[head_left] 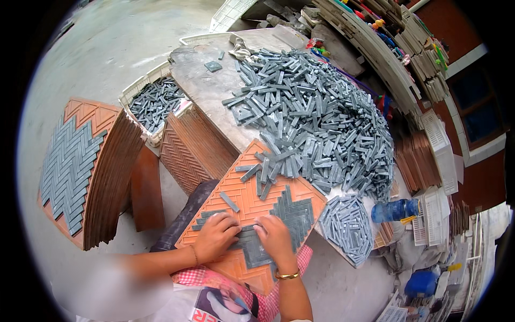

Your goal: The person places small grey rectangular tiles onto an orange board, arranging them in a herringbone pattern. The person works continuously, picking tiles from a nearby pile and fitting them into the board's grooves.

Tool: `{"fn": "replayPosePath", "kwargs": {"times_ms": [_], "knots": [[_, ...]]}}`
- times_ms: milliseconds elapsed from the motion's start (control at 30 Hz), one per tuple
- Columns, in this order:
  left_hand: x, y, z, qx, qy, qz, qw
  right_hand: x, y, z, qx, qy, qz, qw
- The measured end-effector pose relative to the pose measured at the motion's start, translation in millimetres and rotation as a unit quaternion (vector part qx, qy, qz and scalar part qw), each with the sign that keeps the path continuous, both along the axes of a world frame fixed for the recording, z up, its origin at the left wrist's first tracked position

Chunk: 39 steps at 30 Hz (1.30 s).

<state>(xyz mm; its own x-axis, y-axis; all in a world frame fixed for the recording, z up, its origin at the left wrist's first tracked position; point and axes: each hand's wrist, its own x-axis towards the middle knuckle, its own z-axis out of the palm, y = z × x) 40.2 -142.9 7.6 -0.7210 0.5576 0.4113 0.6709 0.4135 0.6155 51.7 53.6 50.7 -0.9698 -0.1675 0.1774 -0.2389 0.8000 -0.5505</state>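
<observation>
An orange herringbone mould tray [214, 199] lies tilted across my lap, partly filled with dark grey strip tiles [292, 214] set in a zigzag. My left hand [216, 237] rests on the tray's left half, fingers bent and pressed together at a grey strip tile beside several laid ones. Close by on the right, my right hand [274, 236] bends its fingers down onto the strips at the middle of the tray. My palms hide the tiles beneath. One loose strip [229, 202] lies askew above my left hand, and more loose strips spill over the tray's far corner.
A large heap of grey strips [322, 123] covers the table [198, 80] ahead. To its right sit a bundle of lighter strips [346, 228] and a blue bottle [394, 210]. Stacked trays [107, 188] stand at left, near a white crate [130, 95] of strips.
</observation>
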Motion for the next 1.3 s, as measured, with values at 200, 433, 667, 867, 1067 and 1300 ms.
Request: {"fn": "replayPosePath", "kwargs": {"times_ms": [200, 433, 667, 867, 1067, 1300], "knots": [[7.3, 4.1, 2.1, -0.024, -0.009, 0.03, 0.999, 2.9, -9.5, 17.7, 0.04, -0.16, 0.023, 0.986], [-1.0, -8.2, 3.4, 0.036, -0.055, 0.013, 0.998, 15.2, -11.2, -3.9, 0.045, -0.027, -0.003, 0.999], [-25.7, -42.2, 23.2, 0.08, -0.029, 0.12, 0.989, -23.2, -47.7, 1.7, -0.041, 0.013, -0.028, 0.999], [-30.8, -60.7, 28.5, 0.108, -0.056, 0.158, 0.98, -36.9, -53.0, -13.5, -0.054, -0.05, -0.037, 0.997], [-23.9, -55.9, 5.0, 0.11, -0.09, 0.11, 0.984, -1.8, -55.6, -4.7, -0.033, -0.123, -0.065, 0.99], [-28.8, -51.0, 8.2, 0.111, -0.073, 0.087, 0.987, -2.0, -66.1, -8.0, -0.004, -0.056, -0.071, 0.996]]}}
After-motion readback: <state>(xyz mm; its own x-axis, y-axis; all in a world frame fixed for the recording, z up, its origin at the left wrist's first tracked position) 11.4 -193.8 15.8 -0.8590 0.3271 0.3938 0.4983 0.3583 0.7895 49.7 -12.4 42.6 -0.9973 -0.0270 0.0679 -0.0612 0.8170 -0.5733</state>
